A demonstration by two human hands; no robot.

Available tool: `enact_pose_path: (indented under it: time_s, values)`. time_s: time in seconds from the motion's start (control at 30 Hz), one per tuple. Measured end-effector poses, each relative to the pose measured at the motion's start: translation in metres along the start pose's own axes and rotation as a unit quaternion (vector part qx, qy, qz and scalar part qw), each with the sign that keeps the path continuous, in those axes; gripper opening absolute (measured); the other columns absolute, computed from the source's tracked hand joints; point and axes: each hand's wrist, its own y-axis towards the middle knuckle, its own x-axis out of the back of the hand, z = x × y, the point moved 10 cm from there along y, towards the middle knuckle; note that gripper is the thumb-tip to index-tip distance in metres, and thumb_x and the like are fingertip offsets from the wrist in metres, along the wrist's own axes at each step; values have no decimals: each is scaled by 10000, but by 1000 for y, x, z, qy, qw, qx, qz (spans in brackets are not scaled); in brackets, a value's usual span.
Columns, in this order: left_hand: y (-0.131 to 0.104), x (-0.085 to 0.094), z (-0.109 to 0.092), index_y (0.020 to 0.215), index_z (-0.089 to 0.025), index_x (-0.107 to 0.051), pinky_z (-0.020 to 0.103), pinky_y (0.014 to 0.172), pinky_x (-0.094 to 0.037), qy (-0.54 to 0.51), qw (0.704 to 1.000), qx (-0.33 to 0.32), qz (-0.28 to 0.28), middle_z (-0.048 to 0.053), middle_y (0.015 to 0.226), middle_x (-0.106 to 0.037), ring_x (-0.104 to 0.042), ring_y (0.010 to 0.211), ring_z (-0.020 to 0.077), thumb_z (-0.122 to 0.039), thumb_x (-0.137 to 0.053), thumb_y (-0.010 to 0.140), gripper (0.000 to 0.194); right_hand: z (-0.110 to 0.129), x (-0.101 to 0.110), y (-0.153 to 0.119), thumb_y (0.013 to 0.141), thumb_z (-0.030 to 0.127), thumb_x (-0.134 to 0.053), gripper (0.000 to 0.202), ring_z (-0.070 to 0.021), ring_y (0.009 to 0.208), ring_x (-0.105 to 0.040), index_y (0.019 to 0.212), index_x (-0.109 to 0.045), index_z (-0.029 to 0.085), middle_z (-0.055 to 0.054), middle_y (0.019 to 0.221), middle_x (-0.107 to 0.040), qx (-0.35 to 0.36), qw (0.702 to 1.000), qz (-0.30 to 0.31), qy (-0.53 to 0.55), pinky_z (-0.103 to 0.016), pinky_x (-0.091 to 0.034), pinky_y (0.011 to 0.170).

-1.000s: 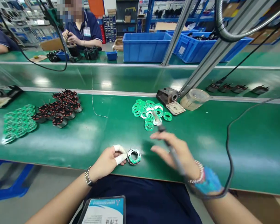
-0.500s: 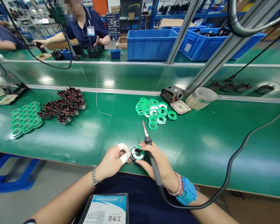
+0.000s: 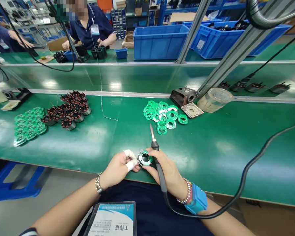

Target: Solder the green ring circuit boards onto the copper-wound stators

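A ring-shaped green circuit board (image 3: pixel 149 159), with a darker part showing at its left edge, is held over the bench's near edge. My left hand (image 3: pixel 119 168), with white tape or covers on its thumb and a finger, pinches its left side. On the other side, the thumb and fingers of my right hand (image 3: pixel 168 170) are closed on the board's rim. That hand also bears a soldering iron (image 3: pixel 159 167), lying across the palm with its tip pointing away from me. What lies under the board is partly hidden.
Loose ring boards (image 3: pixel 162 115) lie ahead, beside an iron holder (image 3: pixel 183 96), a sponge (image 3: pixel 192 110) and a plastic tub (image 3: pixel 215 100). Left are wound motor stators (image 3: pixel 68 124) and stacked boards (image 3: pixel 29 124). Solder wire (image 3: pixel 101 98) hangs down; the iron's cable (image 3: pixel 245 170) loops right. A co-worker (image 3: pixel 90 29) sits opposite.
My hands keep their grip, and the board is tilted slightly differently. The camera view has shifted a little. Across the bench, the co-worker's outstretched arm has drawn in.
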Motion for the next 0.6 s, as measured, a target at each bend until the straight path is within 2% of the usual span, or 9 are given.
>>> enact_pose_path:
  time_s: [0.07,0.17,0.23,0.3,0.4,0.5,0.6]
  values:
    - [-5,6,-14,849,-161,-563,308,694,-524,152,985,-79,-28,48,779,-652,-627,703,158,-277,-512,813,132,1,0,0,830,206,-527,266,-199,914,-608,1079,-434,198,-107,1019,-587,4,1000,1,-3,-326,-529,768]
    - [-17,4,-38,1023,-163,-558,341,753,-521,362,902,-222,-75,88,937,-647,-617,826,194,-261,-498,834,222,2,0,0,836,210,-516,266,-207,922,-607,1088,-432,202,-107,1013,-589,10,1000,1,-12,-333,-531,763]
    - [-26,-1,-49,1032,-144,-561,334,749,-526,437,845,-294,-98,108,962,-642,-617,840,196,-212,-424,866,226,3,0,0,834,206,-520,270,-208,916,-609,1090,-433,199,-109,1008,-592,13,1000,0,-16,-334,-532,762]
    - [-32,-5,-56,999,-130,-572,311,712,-534,472,805,-340,-116,110,927,-648,-623,804,185,-158,-355,877,250,3,-1,0,830,199,-527,270,-210,917,-609,1084,-435,193,-111,1002,-593,14,1000,0,-18,-334,-531,764]
    - [-36,-8,-60,988,-120,-568,289,669,-532,490,781,-367,-126,103,879,-652,-620,773,180,-122,-317,869,278,2,-1,-1,827,194,-532,263,-212,921,-607,1072,-439,193,-111,999,-592,14,1000,1,-20,-337,-529,768]
    - [-37,-11,-59,979,-106,-568,283,653,-523,495,775,-371,-127,110,869,-649,-612,776,184,-111,-331,855,268,2,-1,-2,825,194,-535,268,-209,916,-607,1074,-435,196,-113,1009,-588,15,1000,-2,-21,-338,-529,770]
    - [-36,-16,-61,881,-126,-594,276,611,-504,499,767,-378,-140,99,827,-645,-594,715,173,-133,-373,841,225,3,0,-2,826,192,-532,267,-202,896,-613,1073,-432,200,-113,1017,-587,14,1000,-7,-20,-332,-533,761]
